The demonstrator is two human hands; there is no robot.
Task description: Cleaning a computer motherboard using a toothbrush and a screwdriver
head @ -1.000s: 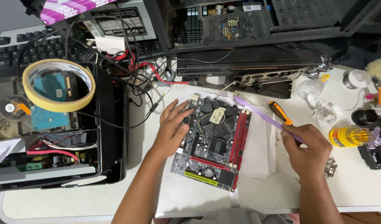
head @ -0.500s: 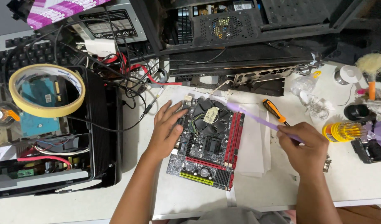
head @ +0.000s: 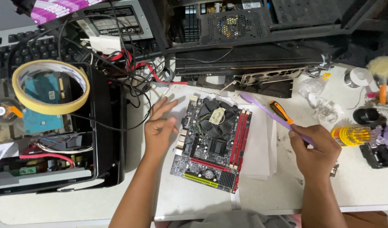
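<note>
Lying flat on white paper (head: pixel 257 147) at the middle of the table (head: pixel 363 190), the circuit board (head: pixel 213 145) has a round black fan (head: pixel 217 116) at its far end and red slots along its right edge. The left hand (head: pixel 159 131) hovers open just beside the board's left edge, fingers spread; half a second ago it was resting on the board itself. The right hand (head: pixel 314 147) is clenched around a purple brush (head: pixel 272 116), whose tip points toward the fan, much as before. An orange-handled screwdriver (head: pixel 282 112) lies just beside the brush. To the left, an open black computer case (head: pixel 105 126) holds a blue drive (head: pixel 44 101), loose wires and a roll of yellow tape (head: pixel 50 86) resting on top.
</note>
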